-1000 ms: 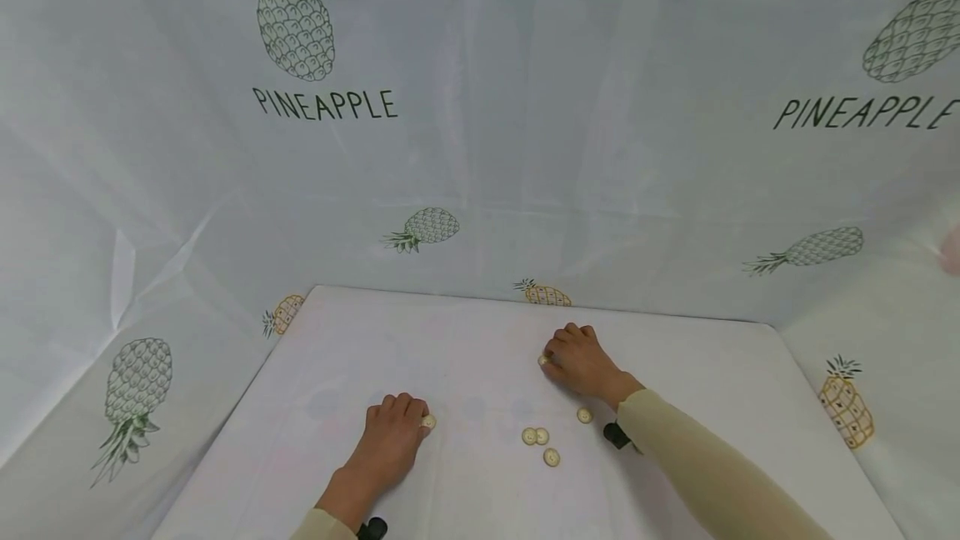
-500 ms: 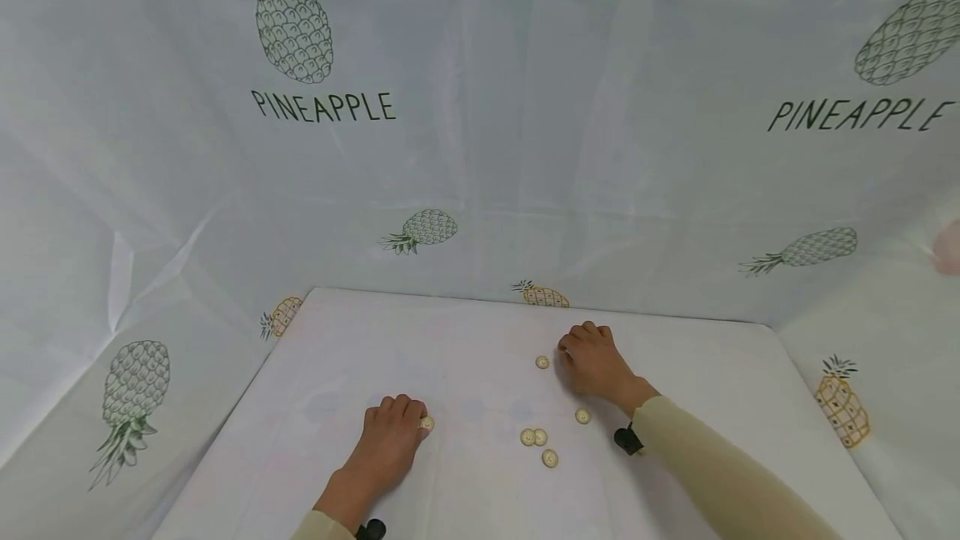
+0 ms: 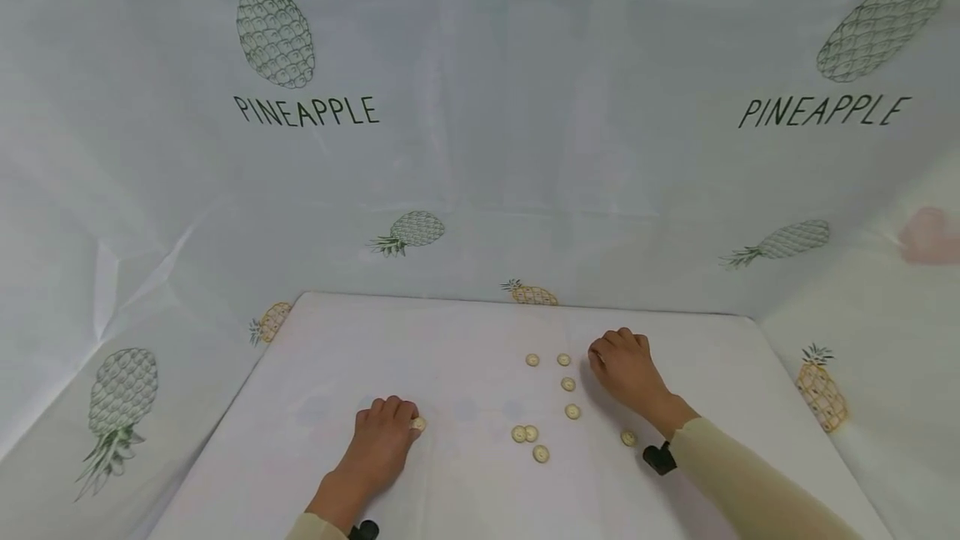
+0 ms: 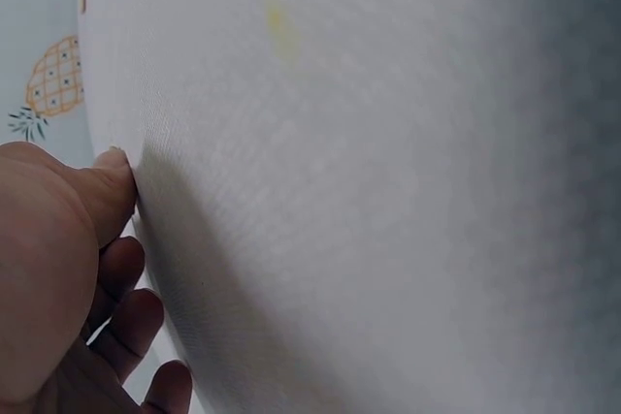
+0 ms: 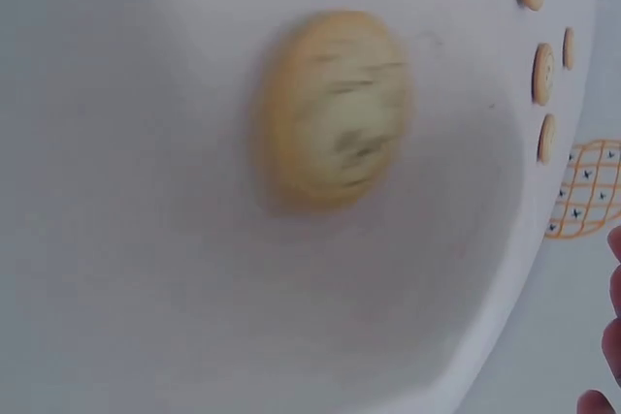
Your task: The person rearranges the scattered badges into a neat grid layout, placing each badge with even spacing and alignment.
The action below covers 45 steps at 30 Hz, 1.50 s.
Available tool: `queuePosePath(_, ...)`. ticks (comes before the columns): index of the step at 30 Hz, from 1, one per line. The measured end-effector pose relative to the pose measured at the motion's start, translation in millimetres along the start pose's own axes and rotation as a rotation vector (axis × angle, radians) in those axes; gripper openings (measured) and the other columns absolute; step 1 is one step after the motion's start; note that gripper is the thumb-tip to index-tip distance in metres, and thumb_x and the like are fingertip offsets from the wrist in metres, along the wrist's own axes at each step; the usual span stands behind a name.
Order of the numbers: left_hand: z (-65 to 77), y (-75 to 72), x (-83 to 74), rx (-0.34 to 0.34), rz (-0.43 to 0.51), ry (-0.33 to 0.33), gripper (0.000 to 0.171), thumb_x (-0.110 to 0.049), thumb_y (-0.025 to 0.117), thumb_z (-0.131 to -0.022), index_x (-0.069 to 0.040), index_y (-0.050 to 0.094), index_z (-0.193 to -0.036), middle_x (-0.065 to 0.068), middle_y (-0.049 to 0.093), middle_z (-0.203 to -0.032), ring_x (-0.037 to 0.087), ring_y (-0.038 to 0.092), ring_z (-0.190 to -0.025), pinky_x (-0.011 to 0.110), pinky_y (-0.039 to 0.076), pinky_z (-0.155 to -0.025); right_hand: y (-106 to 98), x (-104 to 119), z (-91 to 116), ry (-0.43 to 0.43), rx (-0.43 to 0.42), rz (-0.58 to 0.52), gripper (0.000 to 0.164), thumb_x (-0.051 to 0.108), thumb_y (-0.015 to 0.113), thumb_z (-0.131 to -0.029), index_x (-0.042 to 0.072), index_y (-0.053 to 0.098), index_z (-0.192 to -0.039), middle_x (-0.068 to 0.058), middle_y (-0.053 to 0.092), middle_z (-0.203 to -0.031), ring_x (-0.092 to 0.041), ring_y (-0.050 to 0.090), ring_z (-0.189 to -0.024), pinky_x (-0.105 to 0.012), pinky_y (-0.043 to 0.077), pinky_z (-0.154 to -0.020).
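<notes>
In the head view my left hand (image 3: 382,440) rests low on the left of the table, its thumb and forefinger pinching a round pale biscuit (image 3: 418,423). The left wrist view has the thumb (image 4: 114,181) and curled fingers at the table surface, with the biscuit hidden there. My right hand (image 3: 626,367) is over the right side, fingers bent downward, beside a biscuit (image 3: 563,359). Only some fingertips (image 5: 611,346) show at the right wrist view's edge, and I cannot tell whether they hold anything. A larger-looking button-shaped biscuit (image 5: 340,109) lies below that wrist.
Several more biscuits lie on the white table (image 3: 450,340): a left one (image 3: 532,360), an overlapping pair (image 3: 524,433), one near the front (image 3: 541,454) and one beside the right wrist (image 3: 628,437). A pineapple-printed cloth (image 3: 487,148) encloses the table.
My right hand has let go of a biscuit and moved right, away from it. More biscuits show where that hand and forearm were. My left hand keeps its place; the head view has shifted slightly.
</notes>
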<state>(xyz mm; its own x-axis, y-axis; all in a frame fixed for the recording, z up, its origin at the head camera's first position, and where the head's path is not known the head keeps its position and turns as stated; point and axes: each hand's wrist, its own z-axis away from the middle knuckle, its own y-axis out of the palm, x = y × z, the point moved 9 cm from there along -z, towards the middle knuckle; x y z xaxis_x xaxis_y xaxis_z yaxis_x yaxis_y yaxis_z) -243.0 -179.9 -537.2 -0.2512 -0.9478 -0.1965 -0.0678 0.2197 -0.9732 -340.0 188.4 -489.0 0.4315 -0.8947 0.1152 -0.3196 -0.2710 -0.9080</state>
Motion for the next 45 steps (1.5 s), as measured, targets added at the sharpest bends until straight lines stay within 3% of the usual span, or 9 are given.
queuePosePath(14,2.2,-2.8,-1.3,0.022,0.018,-0.018,0.019,-0.023,0.075,-0.099,-0.014,0.063,-0.11,0.0,0.059,-0.105,0.02,0.051,-0.096,0.051,0.046,-0.086,-29.9,-16.5,72.4,0.059,-0.013,-0.01,0.007,0.014,0.077,-0.093,0.012,0.071,-0.095,-0.003,0.068,-0.095,-0.031,0.058,-0.099,-0.057,0.042,-0.09)
queuePosePath(21,1.8,-0.2,-0.4,0.036,0.016,-0.032,0.02,-0.022,0.075,-0.098,-0.013,0.063,-0.111,0.001,0.059,-0.104,0.021,0.052,-0.097,0.053,0.047,-0.088,-27.7,-12.3,96.2,0.049,0.011,-0.005,0.011,0.019,0.079,-0.092,0.014,0.07,-0.096,0.0,0.066,-0.096,-0.028,0.056,-0.099,-0.058,0.042,-0.09)
queuePosePath(28,1.2,1.6,1.4,0.053,0.007,-0.039,0.02,-0.022,0.074,-0.099,-0.013,0.062,-0.112,0.0,0.057,-0.103,0.02,0.051,-0.095,0.052,0.047,-0.088,-22.4,-5.9,106.7,0.045,0.08,-0.034,0.022,0.032,0.084,-0.09,0.017,0.069,-0.098,0.003,0.064,-0.1,-0.025,0.055,-0.102,-0.058,0.041,-0.094)
queuePosePath(35,0.3,1.8,2.2,0.051,-0.003,-0.038,0.02,-0.023,0.074,-0.1,-0.013,0.061,-0.113,0.0,0.058,-0.103,0.02,0.051,-0.096,0.051,0.047,-0.088,-14.5,-2.6,109.3,0.027,0.158,0.021,0.026,0.039,0.084,-0.089,0.02,0.068,-0.097,0.005,0.062,-0.099,-0.023,0.056,-0.103,-0.056,0.041,-0.095)
queuePosePath(41,0.8,1.2,1.1,0.041,0.004,-0.026,0.02,-0.022,0.075,-0.099,-0.014,0.061,-0.112,0.0,0.058,-0.103,0.02,0.051,-0.095,0.051,0.047,-0.087,-16.1,-2.4,109.8,0.015,0.153,0.048,0.023,0.037,0.083,-0.09,0.02,0.068,-0.095,0.007,0.061,-0.096,-0.02,0.054,-0.098,-0.054,0.043,-0.093)
queuePosePath(45,1.5,1.3,0.7,0.036,0.01,-0.02,0.021,-0.022,0.075,-0.099,-0.014,0.061,-0.111,0.0,0.058,-0.104,0.02,0.05,-0.095,0.051,0.047,-0.088,-18.1,0.8,110.2,-0.024,0.133,0.015,0.017,0.026,0.085,-0.088,0.022,0.07,-0.096,0.009,0.063,-0.098,-0.016,0.053,-0.097,-0.052,0.043,-0.091)
